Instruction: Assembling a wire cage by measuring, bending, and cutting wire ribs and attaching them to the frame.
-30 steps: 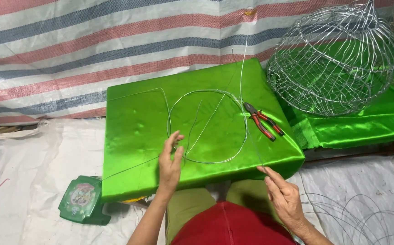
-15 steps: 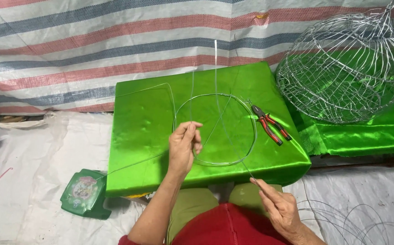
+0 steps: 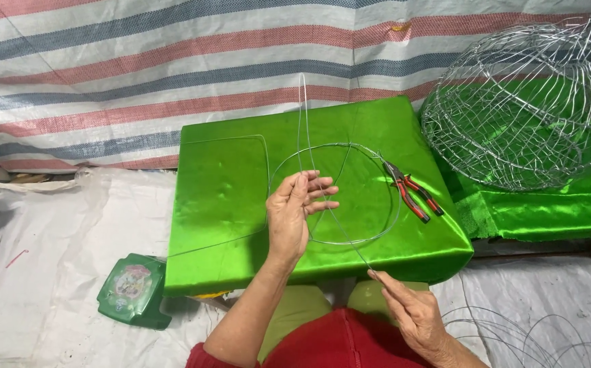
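Since a moment ago the left hand [image 3: 300,208] has lifted off the green table [image 3: 227,197], pinching the long wire [image 3: 339,225], which slants across the wire ring [image 3: 336,194] down to the right hand [image 3: 411,310], pinched on its near end.

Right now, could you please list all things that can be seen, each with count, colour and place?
wire length: one, silver, held between both hands over the box
wire ring: one, silver, flat on the box top
green box: one, shiny green, centre
pliers: one pair, red and black handles, right part of the box top
wire cage: one, silver, dome-shaped, upper right on green cloth
green container: one, on the white floor sheet, lower left
striped tarp: one, red, blue and white, behind
loose wires: several, silver, lower right floor
left hand: fingers pinch the wire
right hand: fingers pinch the wire's lower end
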